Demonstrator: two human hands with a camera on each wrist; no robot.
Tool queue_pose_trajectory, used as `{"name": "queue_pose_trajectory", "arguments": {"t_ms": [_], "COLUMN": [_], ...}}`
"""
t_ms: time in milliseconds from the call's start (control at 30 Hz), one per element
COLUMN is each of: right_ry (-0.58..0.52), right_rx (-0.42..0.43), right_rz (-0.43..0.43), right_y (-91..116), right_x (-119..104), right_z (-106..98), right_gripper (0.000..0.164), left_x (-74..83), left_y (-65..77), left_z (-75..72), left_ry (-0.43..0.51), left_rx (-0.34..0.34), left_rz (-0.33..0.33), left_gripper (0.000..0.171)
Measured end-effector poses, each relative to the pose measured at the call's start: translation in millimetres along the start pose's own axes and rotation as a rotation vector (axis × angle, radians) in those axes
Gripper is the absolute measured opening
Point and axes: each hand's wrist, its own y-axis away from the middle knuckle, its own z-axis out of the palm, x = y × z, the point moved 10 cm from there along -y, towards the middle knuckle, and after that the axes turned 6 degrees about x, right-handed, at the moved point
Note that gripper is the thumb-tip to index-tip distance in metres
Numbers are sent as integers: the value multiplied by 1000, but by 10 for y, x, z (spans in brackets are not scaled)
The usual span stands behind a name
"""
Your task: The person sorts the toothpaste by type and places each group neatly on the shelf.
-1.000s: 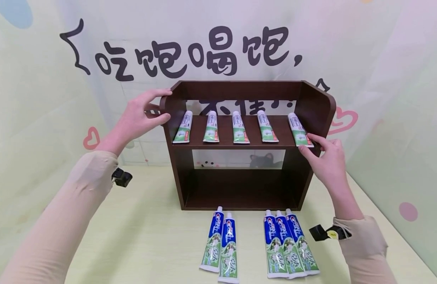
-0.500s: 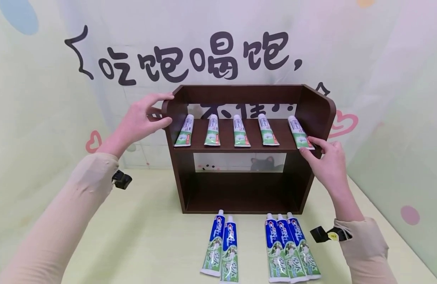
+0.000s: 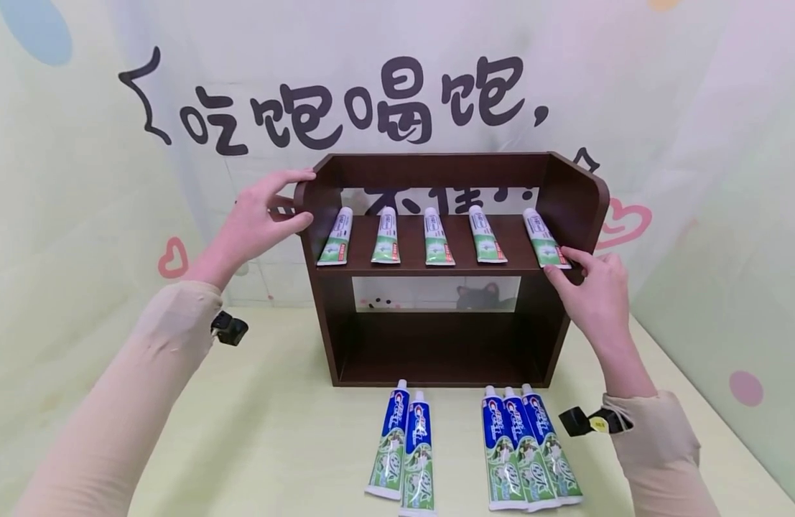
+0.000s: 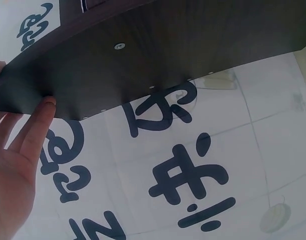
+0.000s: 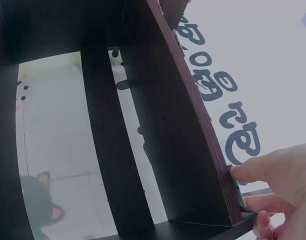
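Observation:
A dark brown two-tier shelf (image 3: 436, 271) stands on the table. My left hand (image 3: 258, 215) holds the upper front edge of its left side panel, with fingers (image 4: 37, 125) against the outer face in the left wrist view. Along the upper tier lies a spaced row of several small white-and-green toothpaste tubes (image 3: 439, 240), caps toward the back. My right hand (image 3: 597, 294) pinches the flat end of the rightmost toothpaste tube (image 3: 543, 237) between thumb and index finger, by the right side panel. In the right wrist view, the shelf board hides most of that tube.
On the table (image 3: 274, 431) before the shelf lie larger blue-and-green toothpaste tubes: a pair (image 3: 418, 459) left of centre and three overlapping tubes (image 3: 526, 456) on the right. A printed backdrop (image 3: 371, 43) rises behind the shelf.
The head view has shifted slightly, so the scene sits a little lower. Both hands keep their places, the left on the side panel and the right on the rightmost toothpaste tube.

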Motion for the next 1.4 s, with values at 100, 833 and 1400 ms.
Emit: {"name": "queue_pose_trajectory", "arguments": {"t_ms": [100,833,1400], "right_ry": [0,-240,-166], "right_rx": [16,152,-94], "right_rz": [1,-202,-263], "right_y": [0,317,812], "right_x": [-10,-138,233], "right_z": [8,-128,181], "right_gripper": [52,53,65], "left_x": [-26,-25,-44], "left_y": [11,24,25], "left_z": [-9,-7,18], "left_ry": [-8,11,35], "left_rx": [6,6,1], "left_rz": [-13,-30,-49], "left_gripper": [55,55,56]}}
